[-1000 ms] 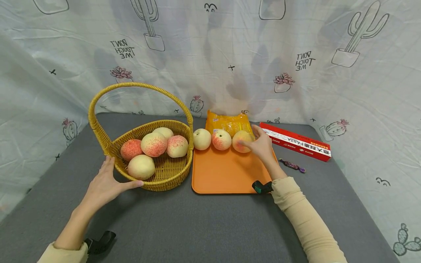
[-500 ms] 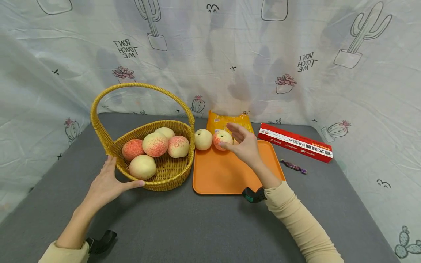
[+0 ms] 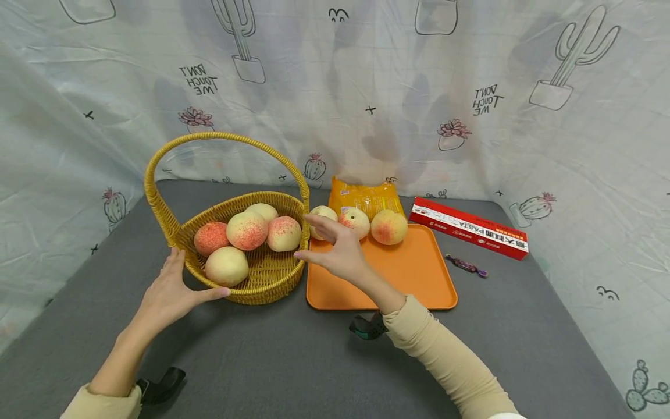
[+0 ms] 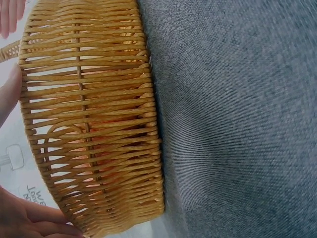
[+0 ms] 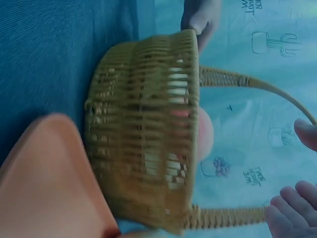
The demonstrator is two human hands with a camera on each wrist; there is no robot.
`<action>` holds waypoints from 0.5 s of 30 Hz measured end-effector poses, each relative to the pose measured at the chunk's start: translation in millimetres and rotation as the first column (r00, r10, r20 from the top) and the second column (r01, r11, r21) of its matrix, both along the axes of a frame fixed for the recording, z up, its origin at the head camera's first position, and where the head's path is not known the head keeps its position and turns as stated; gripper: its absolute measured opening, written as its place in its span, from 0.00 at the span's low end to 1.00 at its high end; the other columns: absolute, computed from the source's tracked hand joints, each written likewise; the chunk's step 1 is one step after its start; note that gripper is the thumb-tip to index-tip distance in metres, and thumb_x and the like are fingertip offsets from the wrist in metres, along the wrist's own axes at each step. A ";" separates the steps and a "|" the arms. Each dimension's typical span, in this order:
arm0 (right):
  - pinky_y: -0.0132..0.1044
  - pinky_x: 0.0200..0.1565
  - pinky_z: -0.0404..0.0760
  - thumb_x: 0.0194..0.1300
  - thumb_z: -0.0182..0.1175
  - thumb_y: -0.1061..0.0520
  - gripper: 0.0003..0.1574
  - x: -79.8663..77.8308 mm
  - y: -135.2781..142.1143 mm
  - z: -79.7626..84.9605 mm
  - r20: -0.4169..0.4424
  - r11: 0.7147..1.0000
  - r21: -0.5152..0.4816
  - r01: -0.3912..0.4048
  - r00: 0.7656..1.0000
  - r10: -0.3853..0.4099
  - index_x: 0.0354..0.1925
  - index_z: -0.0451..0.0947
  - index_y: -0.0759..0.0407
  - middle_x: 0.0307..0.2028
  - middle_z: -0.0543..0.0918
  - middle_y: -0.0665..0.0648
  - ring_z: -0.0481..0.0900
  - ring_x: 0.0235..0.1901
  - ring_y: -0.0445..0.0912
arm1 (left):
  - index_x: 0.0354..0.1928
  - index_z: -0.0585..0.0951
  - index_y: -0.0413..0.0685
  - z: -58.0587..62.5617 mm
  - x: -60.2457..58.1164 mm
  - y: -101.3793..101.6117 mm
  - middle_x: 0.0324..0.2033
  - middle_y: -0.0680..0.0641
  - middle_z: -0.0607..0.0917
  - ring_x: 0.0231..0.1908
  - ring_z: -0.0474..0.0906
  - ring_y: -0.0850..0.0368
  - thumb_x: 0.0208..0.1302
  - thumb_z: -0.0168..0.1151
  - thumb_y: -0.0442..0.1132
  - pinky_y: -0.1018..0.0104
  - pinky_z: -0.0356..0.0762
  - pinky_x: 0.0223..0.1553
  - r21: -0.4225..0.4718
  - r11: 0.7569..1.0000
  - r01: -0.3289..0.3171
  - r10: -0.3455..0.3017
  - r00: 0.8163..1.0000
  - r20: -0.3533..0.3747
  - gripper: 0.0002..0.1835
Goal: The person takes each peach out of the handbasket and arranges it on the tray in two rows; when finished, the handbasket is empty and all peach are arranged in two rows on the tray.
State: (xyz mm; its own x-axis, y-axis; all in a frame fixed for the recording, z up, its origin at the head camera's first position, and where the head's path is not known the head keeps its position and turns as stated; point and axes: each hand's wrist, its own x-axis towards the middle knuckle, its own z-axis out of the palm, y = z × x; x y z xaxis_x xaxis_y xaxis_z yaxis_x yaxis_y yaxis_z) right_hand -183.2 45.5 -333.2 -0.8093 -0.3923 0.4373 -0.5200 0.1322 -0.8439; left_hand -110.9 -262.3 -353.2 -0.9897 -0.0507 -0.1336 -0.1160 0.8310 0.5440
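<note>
A yellow wicker basket (image 3: 273, 292) with a tall handle holds several peaches (image 3: 246, 230). My left hand (image 3: 166, 295) is spread against its near left side, the thumb lying along the front rim and the fingers touching the left rim. In the left wrist view, thumb and fingertips meet the edge of the woven wall. My right hand (image 3: 342, 254), holding nothing, hovers by the basket's right rim with fingers and thumb apart. Behind it, three peaches (image 3: 389, 227) stand in a row at the back of the orange tray (image 3: 403, 279); the hand partly covers the left one.
An orange-yellow packet (image 3: 369, 196) lies behind the tray. To the right are a red pasta box (image 3: 469, 227) and a wrapped candy (image 3: 467, 266). A printed curtain (image 3: 366, 87) hangs behind the grey table (image 3: 293, 361).
My right hand has moved left from the rightmost peach on the tray, past the middle one, to the basket's right rim. The left hand stays at the basket.
</note>
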 end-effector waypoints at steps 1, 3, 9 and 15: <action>0.37 0.59 0.73 0.52 0.74 0.66 0.38 -0.8 -4.9 -0.7 0.014 1.000 0.004 -0.010 1.000 0.010 0.61 0.73 0.69 0.58 0.77 0.66 0.75 0.60 0.58 | 0.71 0.31 0.26 0.0 0.1 0.1 0.69 0.23 0.31 0.69 0.34 0.24 0.50 0.69 0.67 0.24 0.49 0.58 0.002 1.000 0.000 0.000 1.000 0.000 0.73; 0.37 0.60 0.73 0.53 0.73 0.65 0.37 -2.9 -14.6 -1.4 0.042 1.000 0.006 -0.021 0.999 0.021 0.61 0.73 0.68 0.59 0.77 0.67 0.74 0.60 0.58 | 0.72 0.31 0.27 0.0 0.3 0.4 0.70 0.23 0.31 0.69 0.34 0.24 0.50 0.69 0.66 0.24 0.49 0.58 0.005 1.000 0.000 0.000 1.000 0.000 0.72; 0.31 0.62 0.68 0.54 0.73 0.64 0.39 -12.3 -42.7 -1.8 0.108 0.999 0.045 -0.007 0.994 0.002 0.63 0.72 0.66 0.61 0.76 0.64 0.71 0.63 0.52 | 0.72 0.31 0.28 0.0 1.4 1.0 0.70 0.24 0.30 0.69 0.34 0.24 0.50 0.69 0.67 0.24 0.49 0.57 0.010 1.000 -0.008 0.008 1.000 0.008 0.73; 0.38 0.62 0.70 0.54 0.74 0.58 0.42 -22.7 -66.1 -0.2 0.170 0.989 0.150 0.013 0.985 -0.038 0.65 0.70 0.66 0.63 0.75 0.63 0.71 0.63 0.53 | 0.72 0.30 0.28 0.9 1.5 0.7 0.70 0.23 0.31 0.69 0.34 0.23 0.50 0.69 0.67 0.23 0.49 0.57 0.011 1.000 -0.011 0.011 1.000 0.006 0.73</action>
State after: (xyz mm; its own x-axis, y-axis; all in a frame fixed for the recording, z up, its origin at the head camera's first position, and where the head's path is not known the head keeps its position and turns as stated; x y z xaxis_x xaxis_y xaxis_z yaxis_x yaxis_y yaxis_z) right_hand -205.9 -20.6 -333.5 -0.8780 -0.4201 0.2293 -0.3633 0.2732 -0.8907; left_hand -109.4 -261.6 -352.3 -0.9883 -0.0600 -0.1401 -0.1283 0.8239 0.5521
